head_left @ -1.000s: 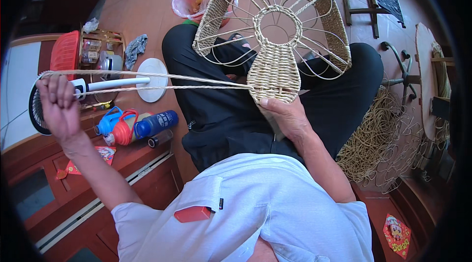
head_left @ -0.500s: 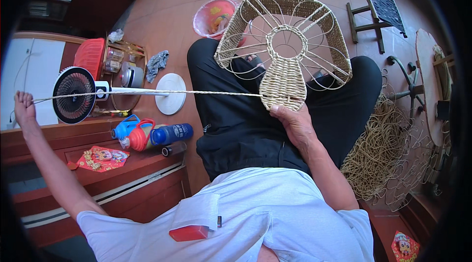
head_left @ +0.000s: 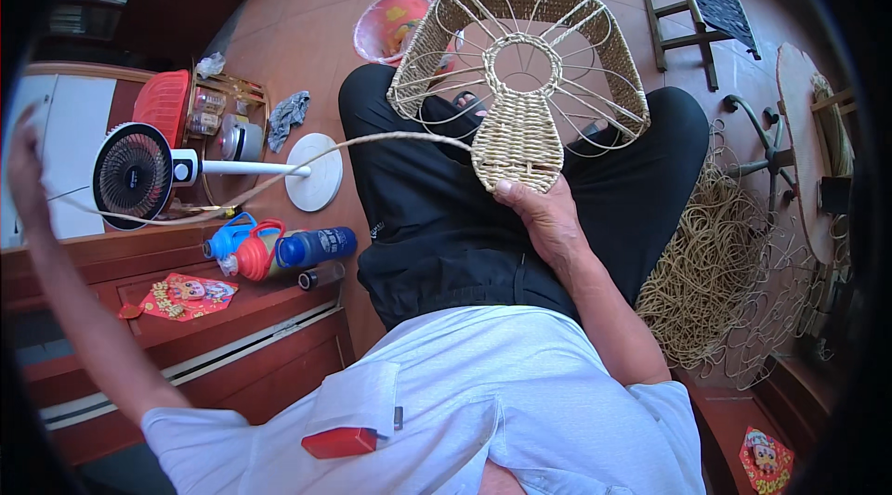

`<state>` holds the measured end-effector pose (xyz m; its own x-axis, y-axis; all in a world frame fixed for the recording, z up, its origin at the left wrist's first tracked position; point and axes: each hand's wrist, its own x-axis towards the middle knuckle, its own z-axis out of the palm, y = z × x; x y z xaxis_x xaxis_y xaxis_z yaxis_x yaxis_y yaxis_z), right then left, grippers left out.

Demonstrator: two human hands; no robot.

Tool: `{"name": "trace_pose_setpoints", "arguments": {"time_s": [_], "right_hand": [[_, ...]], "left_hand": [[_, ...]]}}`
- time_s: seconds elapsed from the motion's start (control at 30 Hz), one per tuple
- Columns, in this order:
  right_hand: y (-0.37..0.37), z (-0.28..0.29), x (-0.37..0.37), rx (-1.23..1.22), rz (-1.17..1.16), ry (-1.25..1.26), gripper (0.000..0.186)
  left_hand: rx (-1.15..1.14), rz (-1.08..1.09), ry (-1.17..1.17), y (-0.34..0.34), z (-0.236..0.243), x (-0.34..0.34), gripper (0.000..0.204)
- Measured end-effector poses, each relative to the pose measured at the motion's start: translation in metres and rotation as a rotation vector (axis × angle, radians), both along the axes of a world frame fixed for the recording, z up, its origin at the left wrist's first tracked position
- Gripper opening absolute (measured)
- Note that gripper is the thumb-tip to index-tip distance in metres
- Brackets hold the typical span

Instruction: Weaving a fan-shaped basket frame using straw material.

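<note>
My right hand (head_left: pixel 541 202) grips the lower end of a woven straw panel (head_left: pixel 516 144), thumb on top. The panel joins a woven ring inside a squarish wicker frame (head_left: pixel 623 68) with thin looped ribs, resting over my crossed legs (head_left: pixel 390 198). A pale twisted cord (head_left: pixel 372 139) runs from the panel's left side in a slack curve toward my left hand (head_left: pixel 26 156), raised at the far left edge. That hand is smeared by motion, so its grip is unclear. The cord passes across a white fan (head_left: pixel 132 170) with a round base.
Several bottles (head_left: pixel 316 247) lie on a red cabinet (head_left: pixel 260 342) at left. Behind are a red bucket (head_left: pixel 386 26), red basket (head_left: pixel 160 105) and rag (head_left: pixel 288 116). At right are a pile of cord (head_left: pixel 697 281), folding stool (head_left: pixel 711 3), wheeled base (head_left: pixel 771 161) and board (head_left: pixel 799 151).
My left hand has swung out to the far left, then slightly up. The cord went from a doubled taut loop to one taut strand, and now sags. My right hand still grips the panel.
</note>
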<state>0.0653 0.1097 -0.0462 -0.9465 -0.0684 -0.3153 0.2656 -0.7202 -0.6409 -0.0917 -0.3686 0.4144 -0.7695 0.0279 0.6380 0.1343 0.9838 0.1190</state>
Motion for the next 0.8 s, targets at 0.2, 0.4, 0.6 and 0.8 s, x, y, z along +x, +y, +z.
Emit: {"name": "trace_pose_setpoints", "arguments": {"time_s": [0.2,0.4,0.6,0.8], "right_hand": [[0.004,0.010,0.007,0.047,-0.048,-0.029,0.055],[0.009,0.018,0.004,-0.013,-0.074,-0.050,0.053],[0.022,0.031,0.017,0.159,-0.104,-0.144,0.041],[0.041,0.051,0.053,0.521,-0.128,-0.104,0.033]], "left_hand": [[0.193,-0.606,-0.829,0.225,-0.281,0.090,0.021],[0.561,-0.656,-0.831,0.282,-0.339,0.114,0.010],[0.639,-0.520,-0.858,0.261,-0.351,0.107,0.010],[0.633,-0.477,-0.898,0.262,-0.351,0.107,0.012]]}}
